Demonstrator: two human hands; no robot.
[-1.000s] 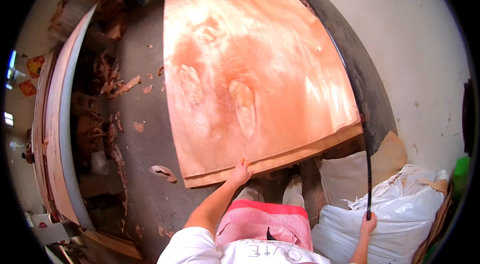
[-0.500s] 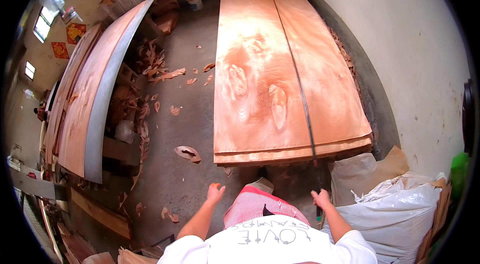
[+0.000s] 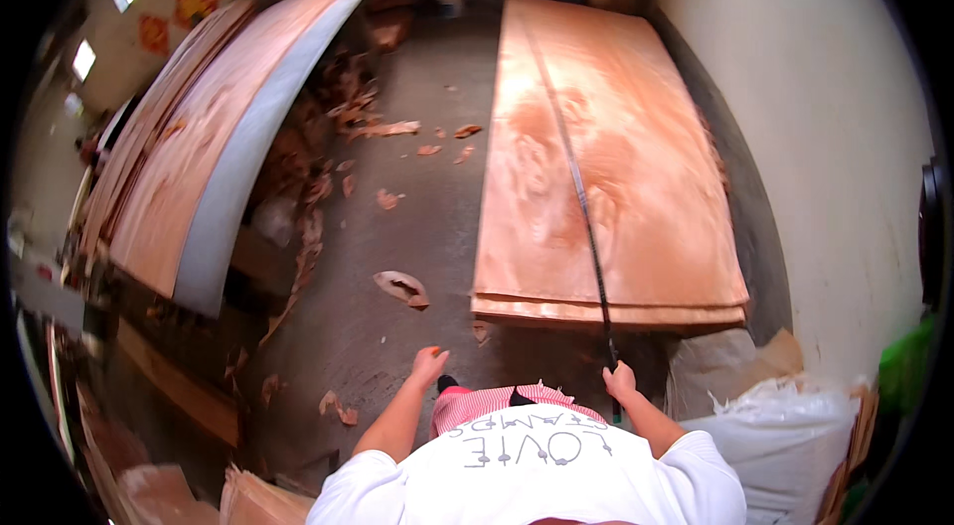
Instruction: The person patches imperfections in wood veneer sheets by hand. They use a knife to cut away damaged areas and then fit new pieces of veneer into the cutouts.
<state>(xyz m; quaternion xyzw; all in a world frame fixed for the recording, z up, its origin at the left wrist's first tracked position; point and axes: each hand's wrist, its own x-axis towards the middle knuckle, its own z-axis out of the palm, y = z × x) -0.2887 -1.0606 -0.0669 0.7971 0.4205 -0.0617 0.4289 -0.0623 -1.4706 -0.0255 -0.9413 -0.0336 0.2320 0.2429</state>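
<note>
The rod [image 3: 593, 245] is black, the wood sheets [image 3: 666, 217] swirly orange-tan, the shirt [image 3: 542, 477] white.

A long, thin dark rod [image 3: 588, 227] runs from the right hand [image 3: 620, 382] over reddish-tan wood sheets [image 3: 671, 237] stacked ahead.

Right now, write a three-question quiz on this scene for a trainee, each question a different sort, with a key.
1. Which hand grips the long dark stick?
2. True or false: the left hand is not touching the stack of wooden sheets on the view's right side.
3. Where is the white plastic sack?
a) view's lower right
b) view's upper left
c) on top of that stack

Key: 1. the right hand; 2. true; 3. a
</note>
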